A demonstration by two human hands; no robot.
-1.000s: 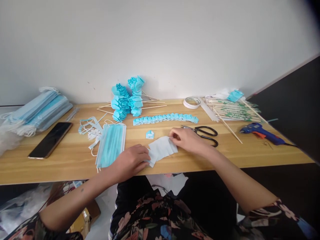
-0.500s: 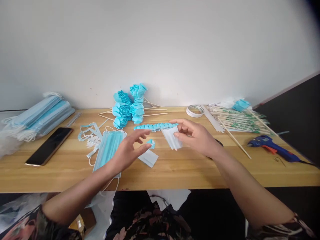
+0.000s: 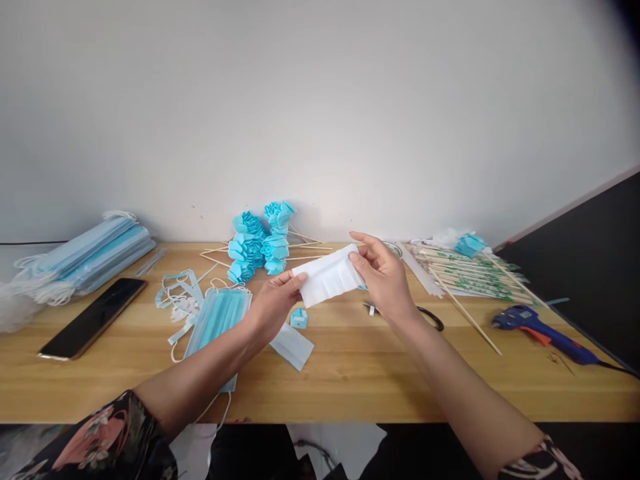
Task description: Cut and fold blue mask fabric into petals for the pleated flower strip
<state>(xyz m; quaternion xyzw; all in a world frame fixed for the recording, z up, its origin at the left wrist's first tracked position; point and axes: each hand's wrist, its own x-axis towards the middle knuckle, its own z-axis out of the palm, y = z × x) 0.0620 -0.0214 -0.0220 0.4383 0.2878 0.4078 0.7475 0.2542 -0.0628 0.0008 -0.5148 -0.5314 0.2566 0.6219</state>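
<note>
A white pleated mask piece [image 3: 327, 281] is held up above the wooden table [image 3: 380, 373] between both hands. My left hand [image 3: 274, 308] pinches its left end. My right hand [image 3: 383, 277] pinches its right end. Below them on the table lie another white piece [image 3: 293, 345], a small folded blue bit [image 3: 299, 319] and a blue face mask [image 3: 216, 317]. Black scissors [image 3: 427, 315] show partly behind my right wrist.
Blue folded flowers on sticks [image 3: 257, 239] stand near the wall. A stack of masks [image 3: 90, 251] and a phone [image 3: 93, 317] lie at left. Cut ear loops [image 3: 175, 297] are beside the mask. Wrapped chopsticks [image 3: 467, 272], a tape roll and a blue glue gun [image 3: 537, 325] lie at right.
The hands rose from the table. The white sheet came apart: one piece stays on the table, the right hand lifted the other, and the left hand has now taken its left end.
</note>
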